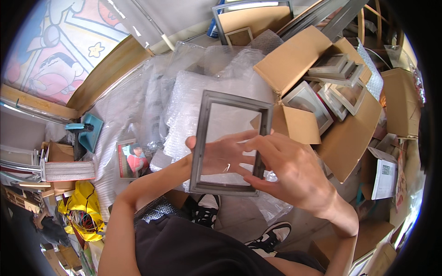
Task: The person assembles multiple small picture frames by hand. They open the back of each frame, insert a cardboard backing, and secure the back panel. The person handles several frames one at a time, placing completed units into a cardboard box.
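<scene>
A grey rectangular picture frame (237, 100) with a clear pane is held up in front of me, slightly tilted. My left hand (218, 156) supports it from behind; its fingers show through the pane, and the thumb lies over the left side. At the right side, my right hand (292, 170) has its bent fingers on the frame's edge and over the pane. A small pale curved mark, perhaps a reflection, shows on the pane. Whether the right fingertips pinch anything else cannot be made out.
Bubble wrap (184, 99) covers the floor ahead. At right, an open cardboard box (343, 154) holds several picture frames (338, 69). A framed photo (132, 158), a blue dustpan (91, 133) and a yellow bag (83, 207) lie left. Another cardboard box (399, 103) stands far right.
</scene>
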Motion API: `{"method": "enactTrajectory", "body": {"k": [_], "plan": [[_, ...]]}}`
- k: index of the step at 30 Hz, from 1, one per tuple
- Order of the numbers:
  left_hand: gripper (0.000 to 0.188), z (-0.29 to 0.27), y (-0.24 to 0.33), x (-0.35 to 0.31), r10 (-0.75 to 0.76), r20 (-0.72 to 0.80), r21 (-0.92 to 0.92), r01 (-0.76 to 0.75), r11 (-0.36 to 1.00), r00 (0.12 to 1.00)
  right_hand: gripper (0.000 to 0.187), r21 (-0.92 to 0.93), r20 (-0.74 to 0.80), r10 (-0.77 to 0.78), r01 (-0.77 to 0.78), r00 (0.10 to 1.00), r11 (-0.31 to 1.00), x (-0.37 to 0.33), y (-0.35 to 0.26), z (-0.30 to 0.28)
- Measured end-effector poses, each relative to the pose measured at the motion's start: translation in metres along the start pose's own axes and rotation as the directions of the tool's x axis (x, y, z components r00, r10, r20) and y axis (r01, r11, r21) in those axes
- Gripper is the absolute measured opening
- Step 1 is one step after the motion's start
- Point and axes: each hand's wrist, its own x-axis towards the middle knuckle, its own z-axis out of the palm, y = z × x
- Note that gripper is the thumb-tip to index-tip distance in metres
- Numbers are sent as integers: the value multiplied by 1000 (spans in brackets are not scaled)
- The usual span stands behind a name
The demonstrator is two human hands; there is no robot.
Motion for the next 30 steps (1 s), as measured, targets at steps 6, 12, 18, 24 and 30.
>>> {"method": "enactTrajectory", "body": {"k": [6, 12, 18, 24, 30], "plan": [[144, -14, 9, -23, 92, -165, -58, -103, 993, 982, 41, 106, 157, 180, -198, 971, 974, -17, 26, -27], [141, -23, 14, -32, 107, -122, -34, -112, 993, 987, 38, -472, -101, 279, -293, 955, 832, -64, 85, -11], [134, -23, 9, -25, 75, -97, -28, -78, 997, 992, 17, -623, -266, -78, -110, 961, 774, -57, 108, -2], [133, -18, 3, -11, 10, -129, -73, -19, 997, 992, 13, 209, -544, 466, -425, 698, 881, -43, 68, -46], [125, -21, -8, 3, 0, -39, -120, -4, 993, 999, 20, 845, -113, 728, -320, 676, 428, -40, 67, -49]]}}
